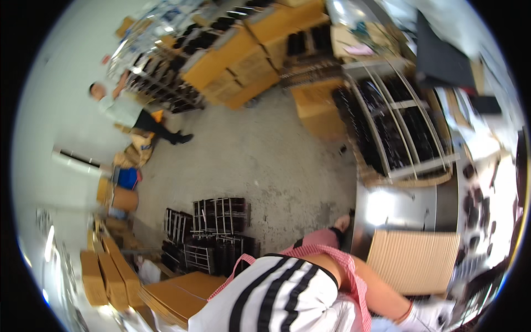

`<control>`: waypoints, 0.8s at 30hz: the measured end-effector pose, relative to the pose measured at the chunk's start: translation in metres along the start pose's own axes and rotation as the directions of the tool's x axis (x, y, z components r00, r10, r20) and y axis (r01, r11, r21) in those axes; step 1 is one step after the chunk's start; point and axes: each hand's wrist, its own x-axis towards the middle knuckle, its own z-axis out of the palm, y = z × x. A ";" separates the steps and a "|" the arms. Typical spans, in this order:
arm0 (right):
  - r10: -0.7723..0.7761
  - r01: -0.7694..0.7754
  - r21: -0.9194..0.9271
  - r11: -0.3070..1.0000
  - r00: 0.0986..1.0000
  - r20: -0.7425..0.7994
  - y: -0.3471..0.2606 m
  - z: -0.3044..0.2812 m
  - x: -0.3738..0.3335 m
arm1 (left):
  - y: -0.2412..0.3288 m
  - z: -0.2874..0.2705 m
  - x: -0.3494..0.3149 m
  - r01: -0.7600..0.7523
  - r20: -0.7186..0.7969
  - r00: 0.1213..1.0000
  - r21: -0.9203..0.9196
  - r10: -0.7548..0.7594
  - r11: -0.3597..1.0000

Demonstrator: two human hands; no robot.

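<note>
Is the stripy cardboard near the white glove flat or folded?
Flat on top: the cardboard shows one ridged face, no crease. Underneath, I cannot tell.

Even, moderately bright light lay over the floor, while white glare flared on the metal table and washed out the right side, and fisheye distortion bent the black-rimmed edges, where details seemed slightly motion-blurred.
</note>
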 end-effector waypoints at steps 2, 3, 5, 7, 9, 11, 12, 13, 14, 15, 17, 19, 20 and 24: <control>0.012 -0.012 0.018 1.000 0.999 0.034 -0.065 -0.007 -0.057 | 0.013 0.002 -0.007 -0.044 -0.185 0.980 0.160 0.073 0.986; 0.016 -0.017 0.028 0.999 0.999 0.043 -0.093 -0.010 -0.080 | 0.018 0.002 -0.013 -0.235 -0.298 0.922 0.073 0.246 0.969; 0.068 -0.075 0.077 0.994 0.994 0.086 -0.132 -0.030 -0.127 | 0.019 0.006 -0.018 -0.185 -0.345 0.920 0.043 0.189 0.982; 0.115 -0.141 0.121 0.983 0.973 0.202 -0.160 -0.056 -0.175 | 0.017 0.015 -0.036 -0.101 -0.196 0.978 -0.143 0.072 0.985; -0.146 0.358 -0.310 0.881 0.829 0.540 -0.180 -0.077 -0.216 | 0.021 0.029 -0.062 0.238 0.086 0.966 -0.660 -0.243 0.713; -0.075 0.264 -0.287 0.921 0.843 0.533 -0.194 -0.110 -0.261 | 0.023 0.053 -0.095 0.458 0.184 0.885 -0.510 -0.429 0.728; -0.065 0.281 -0.311 0.908 0.827 0.558 -0.197 -0.124 -0.282 | 0.024 0.057 -0.111 0.511 0.242 0.859 -0.453 -0.451 0.730; 0.009 0.232 -0.399 0.887 0.855 0.518 -0.205 -0.133 -0.315 | 0.024 0.056 -0.130 0.681 0.329 0.725 -0.476 -0.605 0.557; 0.057 0.209 -0.457 0.864 0.862 0.503 -0.207 -0.136 -0.344 | 0.020 0.056 -0.144 0.732 0.300 0.660 -0.465 -0.689 0.498; 0.091 0.142 -0.467 0.873 0.893 0.441 -0.205 -0.141 -0.366 | 0.016 0.049 -0.153 0.776 0.362 0.618 -0.422 -0.698 0.469; 0.087 0.024 -0.650 0.760 0.987 0.138 -0.190 -0.171 -0.405 | 0.003 0.044 -0.170 0.857 0.394 0.514 -0.282 -0.762 0.432; 0.136 -0.244 -0.731 0.637 0.969 -0.206 -0.172 -0.213 -0.439 | -0.011 0.043 -0.180 0.895 0.414 0.447 -0.217 -0.793 0.391; 0.205 -0.450 -0.726 0.521 0.891 -0.405 -0.168 -0.240 -0.460 | -0.024 0.048 -0.184 0.909 0.483 0.417 -0.205 -0.770 0.364; 0.470 -0.738 -0.631 0.239 0.657 -0.589 -0.152 -0.287 -0.527 | -0.036 0.052 -0.185 0.924 0.517 0.362 -0.087 -0.776 0.373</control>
